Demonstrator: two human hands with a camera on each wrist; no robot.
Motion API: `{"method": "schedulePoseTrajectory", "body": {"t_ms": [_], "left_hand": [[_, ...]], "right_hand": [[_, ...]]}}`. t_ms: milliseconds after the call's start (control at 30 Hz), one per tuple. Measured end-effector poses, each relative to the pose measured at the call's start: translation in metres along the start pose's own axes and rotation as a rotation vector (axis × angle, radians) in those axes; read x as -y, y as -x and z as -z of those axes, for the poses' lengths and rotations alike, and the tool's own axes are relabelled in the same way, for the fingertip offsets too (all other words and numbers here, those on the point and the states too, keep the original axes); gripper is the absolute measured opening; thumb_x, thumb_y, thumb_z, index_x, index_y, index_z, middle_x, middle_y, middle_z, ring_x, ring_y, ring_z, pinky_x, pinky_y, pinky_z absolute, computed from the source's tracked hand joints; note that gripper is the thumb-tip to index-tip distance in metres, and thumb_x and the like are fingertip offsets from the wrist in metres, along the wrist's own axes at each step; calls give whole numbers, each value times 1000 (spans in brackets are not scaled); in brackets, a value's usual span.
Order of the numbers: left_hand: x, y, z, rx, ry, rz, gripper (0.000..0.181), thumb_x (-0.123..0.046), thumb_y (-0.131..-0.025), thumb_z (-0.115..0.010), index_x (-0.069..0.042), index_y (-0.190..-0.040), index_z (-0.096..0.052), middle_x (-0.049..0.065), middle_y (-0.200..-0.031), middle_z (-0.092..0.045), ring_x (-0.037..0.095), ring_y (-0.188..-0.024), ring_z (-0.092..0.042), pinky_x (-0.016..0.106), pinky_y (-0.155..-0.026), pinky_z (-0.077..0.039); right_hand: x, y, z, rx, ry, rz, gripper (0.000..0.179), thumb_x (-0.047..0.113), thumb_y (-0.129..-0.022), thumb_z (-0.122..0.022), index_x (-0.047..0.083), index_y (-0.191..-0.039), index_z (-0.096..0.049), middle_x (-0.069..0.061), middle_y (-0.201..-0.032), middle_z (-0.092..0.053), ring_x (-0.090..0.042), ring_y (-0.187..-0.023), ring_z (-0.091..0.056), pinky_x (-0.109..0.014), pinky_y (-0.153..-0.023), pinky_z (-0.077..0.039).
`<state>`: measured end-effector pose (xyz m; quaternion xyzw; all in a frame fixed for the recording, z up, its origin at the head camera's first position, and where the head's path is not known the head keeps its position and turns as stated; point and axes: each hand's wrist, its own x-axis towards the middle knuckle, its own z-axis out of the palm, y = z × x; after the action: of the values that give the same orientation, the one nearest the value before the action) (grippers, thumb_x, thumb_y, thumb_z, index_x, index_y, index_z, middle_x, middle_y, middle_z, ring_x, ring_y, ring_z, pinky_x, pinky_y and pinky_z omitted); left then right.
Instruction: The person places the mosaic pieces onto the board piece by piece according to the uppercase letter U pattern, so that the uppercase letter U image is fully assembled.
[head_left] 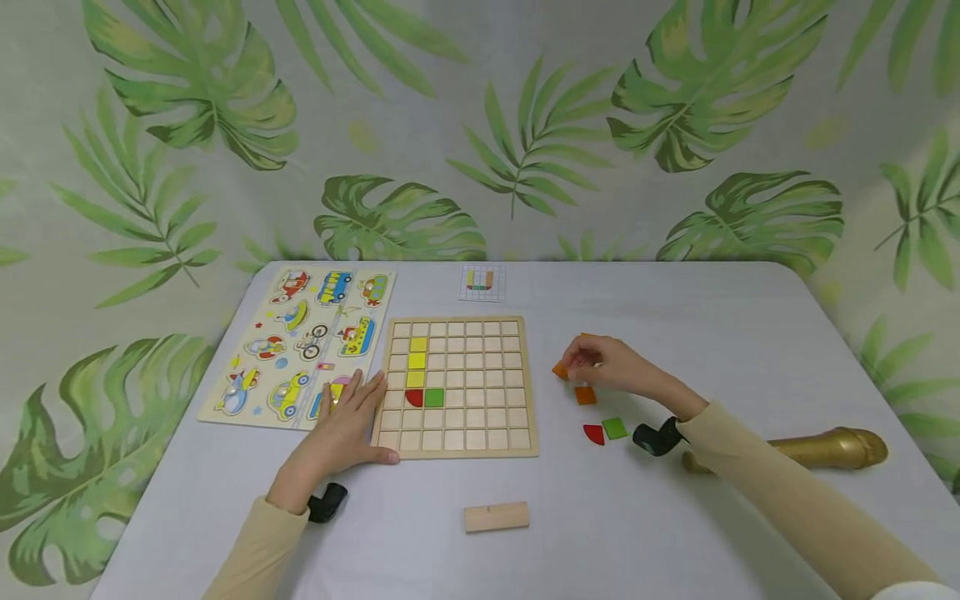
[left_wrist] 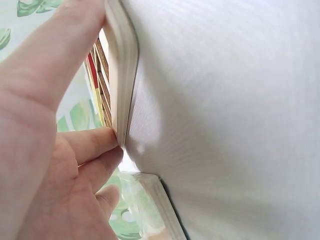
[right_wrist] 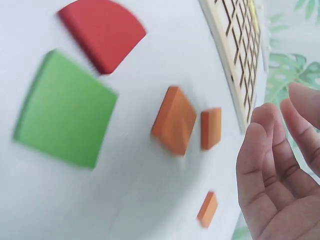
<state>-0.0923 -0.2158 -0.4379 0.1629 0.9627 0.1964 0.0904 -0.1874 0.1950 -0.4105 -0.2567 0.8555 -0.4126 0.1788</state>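
Note:
My left hand (head_left: 341, 429) lies spread at the near left corner of a wooden grid board (head_left: 531, 400). Its thumb touches the near edge, and its fingertips rest against the left edge. Set in the grid are several yellow squares (head_left: 416, 361), a red quarter circle (head_left: 414, 398) and a green square (head_left: 434, 397). Right of the board, my right hand (head_left: 611, 365) hovers with bent fingers, thumb apart, nothing held in the right wrist view. Around it lie orange squares (right_wrist: 175, 122), while a loose green square (right_wrist: 67, 110) and red quarter circle (right_wrist: 102, 32) lie nearer me.
A vehicle picture puzzle (head_left: 255, 379) stands at the left, partly under my left fingers. Behind the board lies a small pattern card (head_left: 482, 283). A wooden block (head_left: 497, 517) sits in front, and a gold-coloured rod (head_left: 832, 450) lies behind my right forearm.

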Motion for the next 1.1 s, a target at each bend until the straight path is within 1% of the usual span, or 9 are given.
{"method": "schedulePoseTrajectory", "body": {"t_ms": [200,333,433,600,767,867,967,1100], "left_hand": [[2,-1,-1,3,-7,3,112,-48,-64,-84,3,-148,-29,16,-156,-21,40,-143,-3,65,-107,7],[2,-1,-1,3,-7,0,112,-48,-64,-83,3,-148,-29,16,-156,-21,39,-143,-3,66,-107,7],[1,-1,-1,2,-10,1,112,-48,-65,-83,3,-148,-29,16,-156,-21,39,-143,-3,66,-107,6],[1,-1,-2,5,-11,4,111,-48,-65,-83,3,-148,-29,16,-156,-21,39,-143,-3,66,-107,7],[1,-1,-2,2,-5,3,111,-47,-65,-83,3,-148,-29,16,-156,-21,39,-143,-3,65,-107,7],[2,-1,-2,0,-6,1,111,-48,-65,-83,3,-147,-30,16,-156,-22,39,-143,-3,66,-107,7],[2,-1,-1,-3,-8,-2,111,-48,-65,-83,4,-147,-30,17,-155,-22,39,-143,-3,66,-107,6],[2,-1,-2,-1,-9,0,111,-48,-65,-83,3,-147,-30,16,-156,-22,39,-143,-3,66,-107,6]], "right_hand": [[-9,19,9,5,-52,-44,15,3,-90,-62,-5,-103,-61,-11,-92,-60,-26,-80,-56,-36,-68,-54],[-13,29,14,17,-75,-61,16,5,-91,-62,-4,-104,-61,-10,-91,-60,-32,-81,-57,-36,-69,-54],[-15,37,16,20,-88,-73,15,2,-90,-60,-4,-104,-61,-10,-93,-61,-34,-83,-58,-36,-70,-54],[-17,47,16,40,-82,-75,16,-2,-89,-58,-3,-105,-61,-10,-94,-62,-29,-85,-58,-32,-71,-53],[-20,54,14,79,-42,-65,14,1,-90,-61,-1,-104,-62,-9,-97,-62,-24,-88,-57,-26,-76,-51],[-20,58,13,110,-32,-65,14,2,-89,-64,0,-104,-62,-10,-99,-62,-23,-87,-57,-26,-77,-51],[-22,60,10,142,-33,-55,17,-1,-87,-65,0,-103,-62,-10,-97,-62,-23,-85,-57,-28,-76,-51],[-25,63,4,155,-9,-46,20,-5,-81,-67,2,-100,-63,-6,-94,-61,-25,-86,-55,-28,-76,-51]]}}
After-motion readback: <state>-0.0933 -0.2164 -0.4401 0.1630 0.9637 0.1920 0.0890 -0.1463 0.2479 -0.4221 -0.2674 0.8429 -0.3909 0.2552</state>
